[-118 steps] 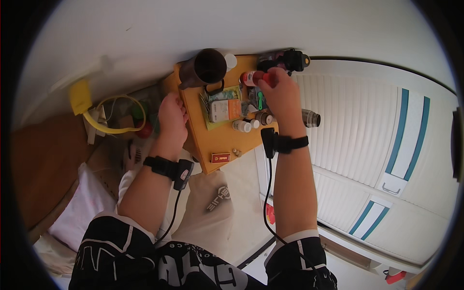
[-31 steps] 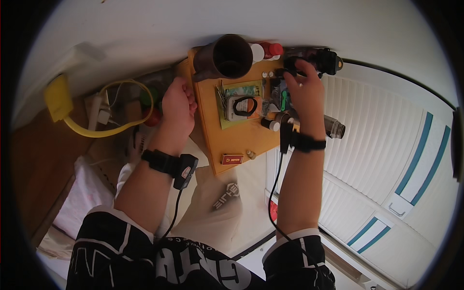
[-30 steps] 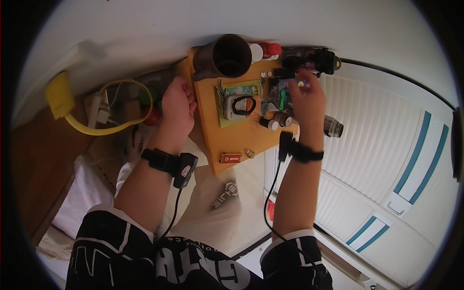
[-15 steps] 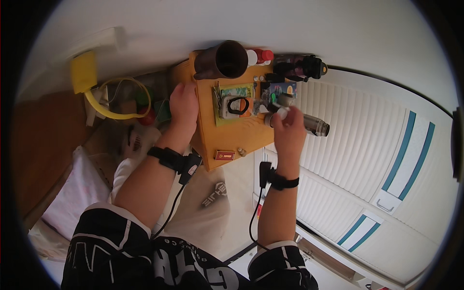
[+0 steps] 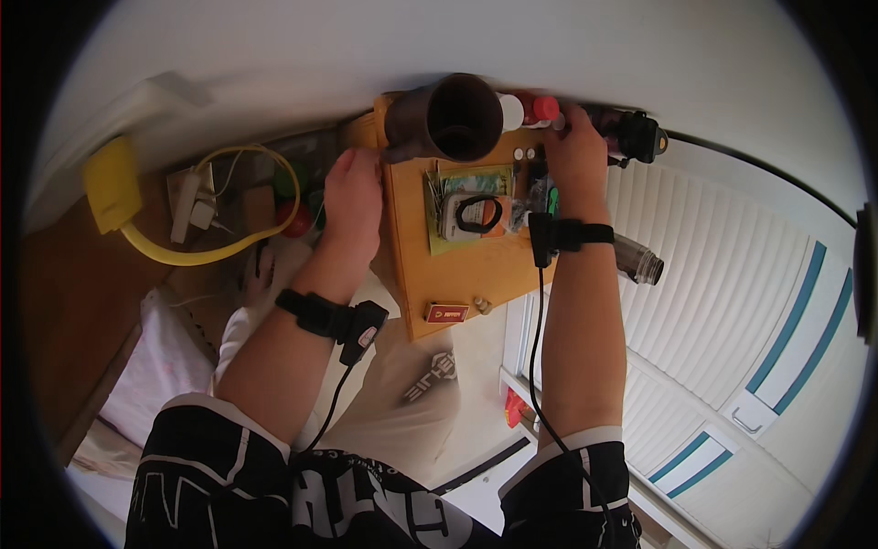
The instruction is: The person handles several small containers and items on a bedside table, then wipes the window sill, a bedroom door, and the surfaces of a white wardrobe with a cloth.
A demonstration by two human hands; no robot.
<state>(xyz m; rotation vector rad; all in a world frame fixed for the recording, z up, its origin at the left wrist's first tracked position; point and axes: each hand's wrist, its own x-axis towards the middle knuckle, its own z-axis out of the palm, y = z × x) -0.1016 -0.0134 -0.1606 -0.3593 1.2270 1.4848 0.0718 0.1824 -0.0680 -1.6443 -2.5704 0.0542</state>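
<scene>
1 red-capped btl (image 5: 540, 109); vert, cap-up

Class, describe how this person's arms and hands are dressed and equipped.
The left hand and right hand are ungloved. Each wrist wears a black band-like strap carrying a black rectangular box, the left box bearing a pale mark; a thin black cable trails from each. Black sleeves with white lines end in white hems, leaving the forearms bare.
</scene>
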